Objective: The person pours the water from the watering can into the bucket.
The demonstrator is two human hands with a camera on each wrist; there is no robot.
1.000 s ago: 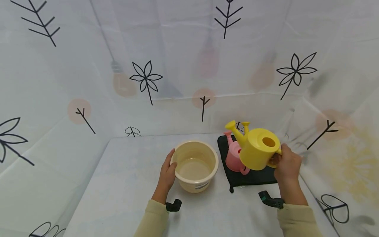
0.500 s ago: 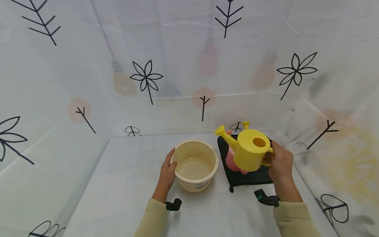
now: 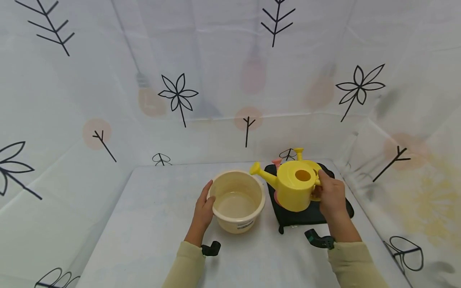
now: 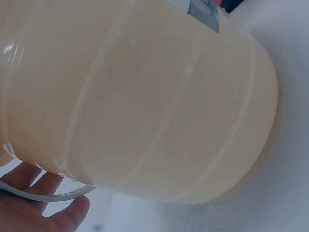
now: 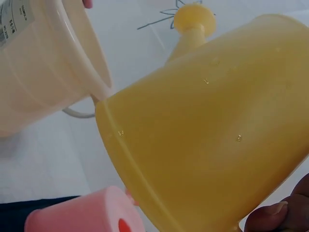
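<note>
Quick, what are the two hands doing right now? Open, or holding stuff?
Left hand: closed, holding the bucket at its side.
Right hand: closed, holding a yellow can.

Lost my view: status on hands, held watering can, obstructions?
Left hand touching bucket. Right hand gripping yellow watering can, spout toward bucket. Nothing visible between spout and bucket.

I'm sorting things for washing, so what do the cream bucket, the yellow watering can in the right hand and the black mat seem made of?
Cream bucket: likely plastic, glossy, with bright highlights on its smooth wall.
Yellow watering can: probably moulded plastic, smooth with a soft sheen.
Black mat: matte, perhaps fabric, given its soft-looking edge; I can't be sure.
</note>
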